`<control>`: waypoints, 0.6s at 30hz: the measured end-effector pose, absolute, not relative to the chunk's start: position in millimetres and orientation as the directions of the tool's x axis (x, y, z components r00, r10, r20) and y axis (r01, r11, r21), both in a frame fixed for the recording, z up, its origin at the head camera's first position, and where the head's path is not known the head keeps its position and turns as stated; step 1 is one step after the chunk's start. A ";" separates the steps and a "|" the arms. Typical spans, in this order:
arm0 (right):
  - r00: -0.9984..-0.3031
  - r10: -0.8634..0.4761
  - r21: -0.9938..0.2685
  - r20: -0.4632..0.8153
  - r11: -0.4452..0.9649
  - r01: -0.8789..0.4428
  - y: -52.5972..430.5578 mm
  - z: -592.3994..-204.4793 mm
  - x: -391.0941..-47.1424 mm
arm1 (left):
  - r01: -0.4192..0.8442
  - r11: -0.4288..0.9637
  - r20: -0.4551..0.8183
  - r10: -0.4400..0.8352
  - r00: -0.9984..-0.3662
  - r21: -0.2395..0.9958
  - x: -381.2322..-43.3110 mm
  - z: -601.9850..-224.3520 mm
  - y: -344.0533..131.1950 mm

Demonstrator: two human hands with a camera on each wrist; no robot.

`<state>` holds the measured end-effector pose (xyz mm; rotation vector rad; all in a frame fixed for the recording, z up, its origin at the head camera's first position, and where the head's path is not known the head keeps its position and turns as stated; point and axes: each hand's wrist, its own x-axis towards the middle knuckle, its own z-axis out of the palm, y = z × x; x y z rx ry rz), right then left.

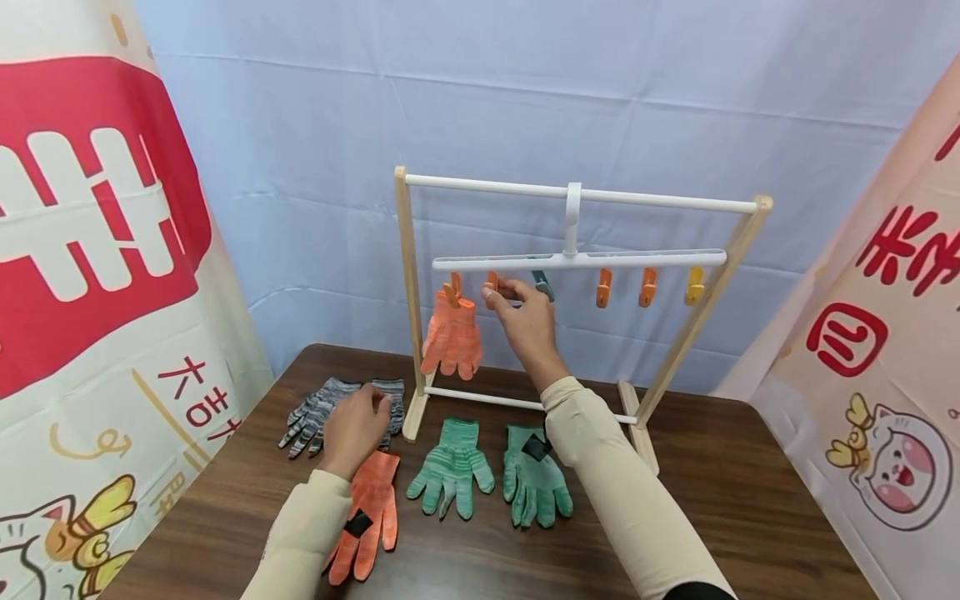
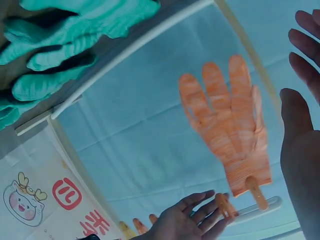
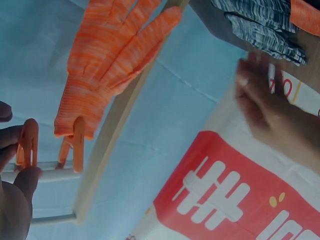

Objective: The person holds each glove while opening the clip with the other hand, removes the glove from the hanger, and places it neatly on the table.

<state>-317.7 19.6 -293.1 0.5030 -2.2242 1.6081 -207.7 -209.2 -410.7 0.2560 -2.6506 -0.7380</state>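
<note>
My right hand (image 1: pixel 528 329) is raised at the white hanger and pinches an orange clothespin (image 3: pixel 28 145) between thumb and fingers. Beside it, an orange knitted glove (image 1: pixel 453 340) hangs fingers down from another orange clothespin (image 1: pixel 452 292) at the hanger's left end. My left hand (image 1: pixel 357 429) is low over the table, above black-and-white knitted gloves (image 1: pixel 311 417) and an orange glove (image 1: pixel 378 492). Its fingers look loose in the left wrist view, with nothing held. Two green gloves (image 1: pixel 452 467) lie flat to the right, one bearing a black patch.
The white hanger (image 1: pixel 645 259) hooks over the top rail (image 1: pixel 487 186) of a wood-framed rack (image 1: pixel 408 275). A dark green clothespin (image 1: pixel 543 285), orange clothespins (image 1: pixel 648 287) and a yellow one (image 1: pixel 694 286) hang further right. Printed cloths flank the brown table (image 1: pixel 720 500).
</note>
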 end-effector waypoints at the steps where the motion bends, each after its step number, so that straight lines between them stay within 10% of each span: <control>1: -0.876 -0.082 -0.828 0.474 0.297 -0.476 19.6 -293.6 -317.6 | -0.067 0.849 0.322 -0.270 -0.907 0.524 -210.6 -407.8 -206.7; 18: -0.873 -0.125 -0.802 0.471 0.353 -0.483 22.0 -300.2 -317.0 | 0.019 0.823 0.453 -0.292 -0.842 0.567 -251.6 -354.1 -177.1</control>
